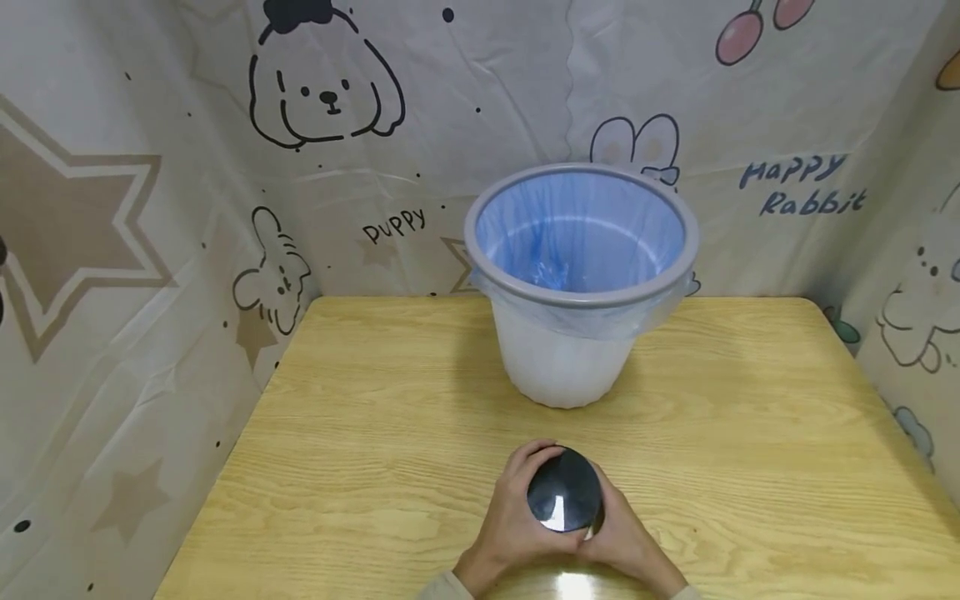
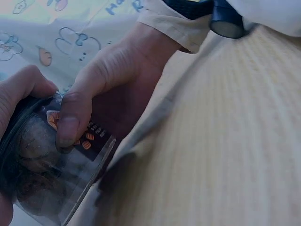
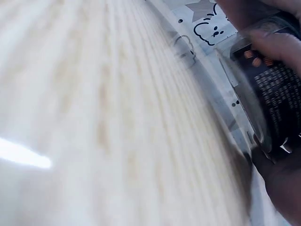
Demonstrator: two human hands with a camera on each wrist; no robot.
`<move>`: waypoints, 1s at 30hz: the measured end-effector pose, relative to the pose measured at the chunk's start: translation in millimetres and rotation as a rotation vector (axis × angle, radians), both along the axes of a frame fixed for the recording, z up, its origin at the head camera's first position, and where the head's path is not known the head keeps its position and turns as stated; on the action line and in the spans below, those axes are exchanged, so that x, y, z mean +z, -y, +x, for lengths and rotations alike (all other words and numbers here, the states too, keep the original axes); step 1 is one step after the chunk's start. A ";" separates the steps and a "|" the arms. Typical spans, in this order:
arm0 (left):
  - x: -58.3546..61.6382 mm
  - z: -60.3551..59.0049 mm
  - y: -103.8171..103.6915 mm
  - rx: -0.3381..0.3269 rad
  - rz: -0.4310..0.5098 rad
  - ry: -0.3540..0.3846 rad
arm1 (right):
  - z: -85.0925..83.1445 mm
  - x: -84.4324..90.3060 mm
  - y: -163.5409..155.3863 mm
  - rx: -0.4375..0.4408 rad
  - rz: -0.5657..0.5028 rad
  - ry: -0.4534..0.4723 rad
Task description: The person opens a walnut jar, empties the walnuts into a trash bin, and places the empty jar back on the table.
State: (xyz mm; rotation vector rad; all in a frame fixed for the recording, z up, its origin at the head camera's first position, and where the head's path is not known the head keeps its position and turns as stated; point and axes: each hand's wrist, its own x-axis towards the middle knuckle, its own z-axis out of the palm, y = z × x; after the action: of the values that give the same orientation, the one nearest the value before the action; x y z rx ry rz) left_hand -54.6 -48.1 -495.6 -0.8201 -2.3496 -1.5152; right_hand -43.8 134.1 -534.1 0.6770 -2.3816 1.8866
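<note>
Between my two hands, near the front of the table, is a clear plastic jar with a black lid (image 1: 564, 490). My left hand (image 1: 510, 512) grips its left side, fingers curled round the far edge of the lid. From the right, my right hand (image 1: 621, 537) holds the other side. In the left wrist view, brown round pieces show through the wall of the jar (image 2: 47, 183), and a thumb presses on its dark label. The right wrist view shows small white print and orange pictures on the label (image 3: 277, 89). The hands hide much of the jar's side.
Behind the hands a white bin (image 1: 566, 362) with a grey rim and a blue bag liner stands on the wood-grain table (image 1: 360, 433). Patterned cloth (image 1: 450, 108) with cartoon drawings hangs at the back and along both sides of the table.
</note>
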 end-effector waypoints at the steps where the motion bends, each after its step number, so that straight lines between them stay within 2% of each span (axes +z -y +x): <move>1: 1.2 -0.9 0.3 -0.002 0.012 0.002 | -0.5 1.2 0.6 0.008 -0.015 0.016; 7: 8.4 -4.0 1.8 -0.016 0.067 0.038 | -2.6 9.9 1.4 0.028 -0.062 0.084; 16: 12.6 -8.2 0.1 -0.020 0.096 0.050 | -3.5 18.8 0.4 0.034 -0.077 0.127; 30: 17.3 -11.7 -1.8 -0.024 0.124 0.030 | -7.2 21.0 4.5 -0.023 -0.058 0.008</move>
State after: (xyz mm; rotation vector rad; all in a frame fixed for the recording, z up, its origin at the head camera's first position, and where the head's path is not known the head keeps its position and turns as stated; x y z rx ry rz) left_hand -66.3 -46.3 -478.3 -0.8041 -2.2473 -1.6753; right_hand -51.0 129.6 -513.1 0.6361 -2.3190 1.9450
